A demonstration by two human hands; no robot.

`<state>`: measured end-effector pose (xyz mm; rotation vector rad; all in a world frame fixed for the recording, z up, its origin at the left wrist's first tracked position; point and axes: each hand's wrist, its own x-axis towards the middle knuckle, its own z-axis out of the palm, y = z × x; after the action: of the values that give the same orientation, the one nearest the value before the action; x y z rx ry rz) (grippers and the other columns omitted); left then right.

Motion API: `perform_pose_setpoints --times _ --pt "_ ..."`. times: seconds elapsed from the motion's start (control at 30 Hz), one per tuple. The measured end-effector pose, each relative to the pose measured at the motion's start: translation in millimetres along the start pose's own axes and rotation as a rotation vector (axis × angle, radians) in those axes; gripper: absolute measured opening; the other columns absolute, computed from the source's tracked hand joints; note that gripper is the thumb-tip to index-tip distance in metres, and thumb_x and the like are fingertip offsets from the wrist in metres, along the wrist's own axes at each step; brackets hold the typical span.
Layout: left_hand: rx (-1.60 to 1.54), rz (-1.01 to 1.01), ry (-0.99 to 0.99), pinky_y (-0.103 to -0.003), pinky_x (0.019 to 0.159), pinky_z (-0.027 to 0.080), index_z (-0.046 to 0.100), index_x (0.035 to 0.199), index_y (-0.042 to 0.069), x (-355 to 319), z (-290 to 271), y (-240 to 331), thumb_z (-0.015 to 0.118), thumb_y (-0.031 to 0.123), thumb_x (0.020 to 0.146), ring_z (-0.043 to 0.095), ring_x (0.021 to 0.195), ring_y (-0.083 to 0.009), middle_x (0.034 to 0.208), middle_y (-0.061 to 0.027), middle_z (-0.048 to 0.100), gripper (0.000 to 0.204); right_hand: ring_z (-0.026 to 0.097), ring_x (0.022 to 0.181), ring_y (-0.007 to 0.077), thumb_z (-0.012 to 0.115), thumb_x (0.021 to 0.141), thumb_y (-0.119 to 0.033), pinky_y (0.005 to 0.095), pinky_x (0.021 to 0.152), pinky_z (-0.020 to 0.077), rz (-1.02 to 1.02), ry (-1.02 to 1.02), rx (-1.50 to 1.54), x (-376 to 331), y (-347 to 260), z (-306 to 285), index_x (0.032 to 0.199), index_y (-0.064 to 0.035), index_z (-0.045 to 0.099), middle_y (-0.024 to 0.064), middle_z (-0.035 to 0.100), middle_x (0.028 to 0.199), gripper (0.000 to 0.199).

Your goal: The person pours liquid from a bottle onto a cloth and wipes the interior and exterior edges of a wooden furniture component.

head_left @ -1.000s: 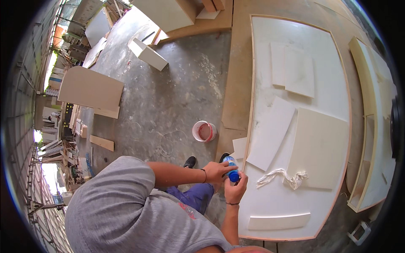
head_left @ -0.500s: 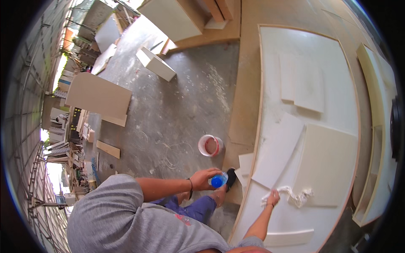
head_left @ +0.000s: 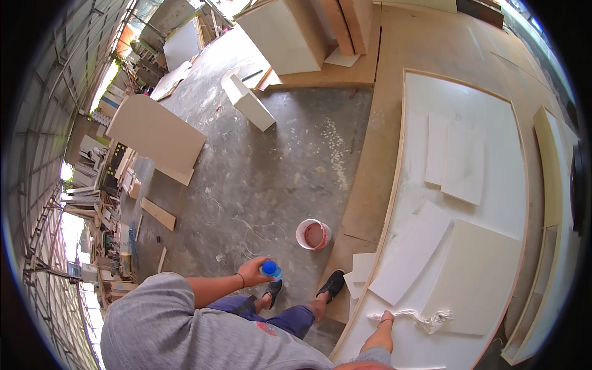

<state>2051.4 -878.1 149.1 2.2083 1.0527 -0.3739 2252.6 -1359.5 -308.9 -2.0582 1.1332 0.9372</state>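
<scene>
A clear plastic bottle with a blue cap (head_left: 269, 269) stands out over the concrete floor, with the fingers of my left hand (head_left: 250, 272) wrapped round it. On the white-topped table to my right lies a bunched white cloth (head_left: 431, 321). My right hand (head_left: 386, 317) is closed on the cloth near its left end, low over the table's surface. Beyond the hand are a white panel (head_left: 412, 253) and a cream panel (head_left: 478, 277), both lying flat.
A white bucket (head_left: 301, 237) with brownish contents stands on the floor ahead. White offcuts (head_left: 361, 269) lie beside the wood-edged table (head_left: 393, 213). Farther off are a white box (head_left: 248, 103), a curved-edge board (head_left: 157, 135) and a large cabinet piece (head_left: 280, 37).
My left hand has drawn the bottle left, away from the table. The whole view has shifted, and both of my shoes now show on the floor. My right hand still grips the cloth.
</scene>
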Motion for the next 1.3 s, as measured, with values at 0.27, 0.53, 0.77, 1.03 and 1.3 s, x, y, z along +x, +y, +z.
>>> perform_pose_setpoints --times 0.27,0.53,0.77,1.03,1.3 --pt "-0.086 -0.037 0.104 -0.038 0.086 0.05 0.062 0.112 0.012 -37 -34 -22 0.084 0.037 0.063 0.063 0.1 -0.0309 0.108 -0.012 0.066 0.059 0.053 0.116 0.0382 0.057 0.084 -0.018 0.0456 0.098 0.0435 -0.465 0.731 -0.052 -179 -75 -111 0.118 0.0124 0.055 0.0277 0.051 0.129 0.046" --pt "-0.327 0.037 0.32 -0.038 0.086 0.05 0.062 0.113 0.009 -60 -84 -55 0.084 0.033 0.062 0.064 0.1 -0.0305 0.107 -0.014 0.066 0.06 0.037 0.131 0.0405 0.057 0.088 -0.004 0.0468 0.109 0.0315 -1.606 0.756 0.113 -463 -291 -150 0.136 0.0058 0.041 0.0271 0.04 0.14 0.052" --pt "-0.597 -0.055 0.549 -0.036 0.085 0.05 0.061 0.111 0.008 -73 -119 -139 0.085 0.03 0.063 0.064 0.098 -0.0276 0.106 -0.0123 0.066 0.057 0.034 0.133 0.0428 0.059 0.089 -0.019 0.0501 0.109 0.028 -2.217 0.379 0.211 -697 -356 -16 0.14 0.0055 0.036 0.0276 0.036 0.143 0.061" --pt "-0.562 -0.194 0.914 -0.038 0.08 0.05 0.061 0.103 0.005 -78 -166 -302 0.085 0.031 0.065 0.064 0.092 -0.0311 0.098 -0.013 0.065 0.051 0.03 0.134 0.0369 0.064 0.088 -0.028 0.0457 0.105 0.0358 -2.297 0.207 0.29 -880 -342 128 0.144 0.0055 0.027 0.0262 0.022 0.147 0.075" --pt "-0.709 -0.378 1.187 -0.037 0.083 0.046 0.062 0.095 0.003 -83 -221 -411 0.086 0.028 0.067 0.06 0.089 -0.0265 0.094 -0.0114 0.063 0.044 0.041 0.125 0.0353 0.069 0.087 -0.03 0.043 0.1 0.0426 -2.564 0.83 0.654 -1005 -481 139 0.142 0.0053 0.029 0.0254 0.021 0.144 0.077"
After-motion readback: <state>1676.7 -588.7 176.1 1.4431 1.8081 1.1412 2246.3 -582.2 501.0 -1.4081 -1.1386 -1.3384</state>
